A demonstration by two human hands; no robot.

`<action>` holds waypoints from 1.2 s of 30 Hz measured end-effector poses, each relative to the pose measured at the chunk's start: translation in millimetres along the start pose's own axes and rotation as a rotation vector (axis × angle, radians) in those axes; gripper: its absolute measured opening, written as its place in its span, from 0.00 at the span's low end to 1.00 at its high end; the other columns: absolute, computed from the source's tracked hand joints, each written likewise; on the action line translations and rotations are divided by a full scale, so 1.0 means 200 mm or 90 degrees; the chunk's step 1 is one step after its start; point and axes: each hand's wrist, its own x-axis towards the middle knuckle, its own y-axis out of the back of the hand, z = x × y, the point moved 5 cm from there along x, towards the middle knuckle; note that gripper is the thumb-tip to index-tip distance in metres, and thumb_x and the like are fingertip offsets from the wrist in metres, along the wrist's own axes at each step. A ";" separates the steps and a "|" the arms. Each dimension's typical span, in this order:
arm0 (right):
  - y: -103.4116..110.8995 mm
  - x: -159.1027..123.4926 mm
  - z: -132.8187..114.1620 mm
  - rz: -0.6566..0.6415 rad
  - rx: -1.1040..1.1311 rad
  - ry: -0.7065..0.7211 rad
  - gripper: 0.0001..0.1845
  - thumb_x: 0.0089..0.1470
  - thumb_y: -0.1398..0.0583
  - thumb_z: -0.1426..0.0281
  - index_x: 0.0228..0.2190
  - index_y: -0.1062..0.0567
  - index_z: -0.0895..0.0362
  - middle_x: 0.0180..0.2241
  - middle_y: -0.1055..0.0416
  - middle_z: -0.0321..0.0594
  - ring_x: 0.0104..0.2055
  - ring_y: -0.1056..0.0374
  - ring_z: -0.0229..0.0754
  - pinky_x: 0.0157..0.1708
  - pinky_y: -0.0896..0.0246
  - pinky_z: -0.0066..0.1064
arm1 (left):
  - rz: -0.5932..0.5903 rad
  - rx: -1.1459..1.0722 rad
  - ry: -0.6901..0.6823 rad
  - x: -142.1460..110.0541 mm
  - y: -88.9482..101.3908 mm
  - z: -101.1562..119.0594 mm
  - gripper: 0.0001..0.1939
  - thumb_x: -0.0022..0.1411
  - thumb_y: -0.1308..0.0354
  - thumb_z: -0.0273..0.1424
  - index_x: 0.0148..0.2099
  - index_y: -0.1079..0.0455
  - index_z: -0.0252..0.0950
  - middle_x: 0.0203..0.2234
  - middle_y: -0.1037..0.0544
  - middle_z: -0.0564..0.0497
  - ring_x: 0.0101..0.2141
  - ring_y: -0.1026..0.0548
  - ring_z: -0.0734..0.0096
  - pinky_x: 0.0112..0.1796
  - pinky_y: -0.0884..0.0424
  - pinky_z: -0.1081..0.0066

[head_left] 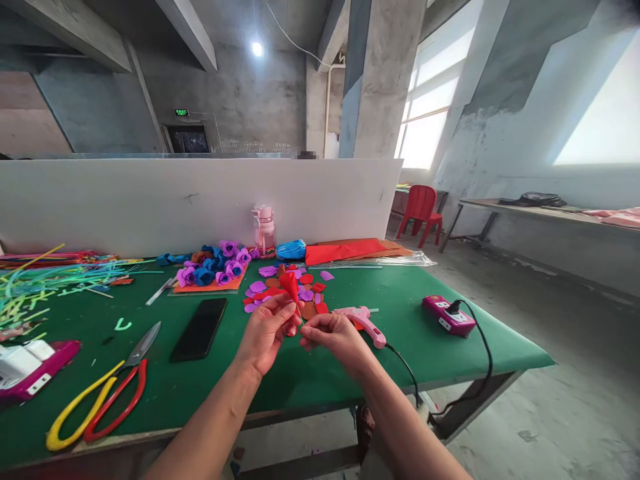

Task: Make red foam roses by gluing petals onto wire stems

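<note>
A red paper flower bud (289, 285) stands upright on a thin stem, held over the front middle of the green table. My left hand (273, 328) is closed, pinching the bud near its base. Just beside it, my right hand (333, 335) is closed with fingertips pinching the lower part of the thin stem. Loose purple, red and brown paper petals (309, 309) lie spread behind my hands. A pink hot glue gun (364, 323) rests right of my right hand, its black cable running off the front edge.
Scissors (117, 383) with yellow and red handles and a black phone (199, 329) lie to the left. Finished purple and blue flowers (220, 263), a pink bottle (264, 230) and red paper sheets (345, 251) line the back. A magenta power strip (449, 315) sits right.
</note>
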 end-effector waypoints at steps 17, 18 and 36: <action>0.14 -0.01 -0.05 0.040 -0.088 0.004 0.20 0.48 0.41 0.55 0.29 0.22 0.60 0.25 0.24 0.41 0.28 0.29 0.39 0.34 0.38 0.33 | 0.006 -0.024 0.029 -0.01 0.02 0.00 0.11 0.49 0.35 0.30 0.35 0.29 0.31 0.23 0.24 0.50 0.19 0.31 0.81 0.19 0.36 0.79; 0.22 -0.01 -0.07 0.101 -0.107 0.013 0.21 0.47 0.41 0.53 0.28 0.23 0.60 0.25 0.24 0.41 0.28 0.29 0.39 0.32 0.37 0.32 | 0.007 -0.025 0.038 -0.01 0.02 0.00 0.11 0.49 0.35 0.29 0.35 0.29 0.31 0.23 0.24 0.50 0.19 0.31 0.81 0.19 0.36 0.80; 0.65 -0.07 0.09 0.203 -0.905 -0.156 0.19 0.55 0.52 0.54 0.29 0.31 0.55 0.27 0.28 0.39 0.29 0.33 0.41 0.23 0.53 0.28 | -0.022 -0.030 0.088 0.03 0.01 -0.07 0.10 0.48 0.35 0.28 0.33 0.30 0.31 0.23 0.24 0.50 0.18 0.33 0.81 0.17 0.38 0.80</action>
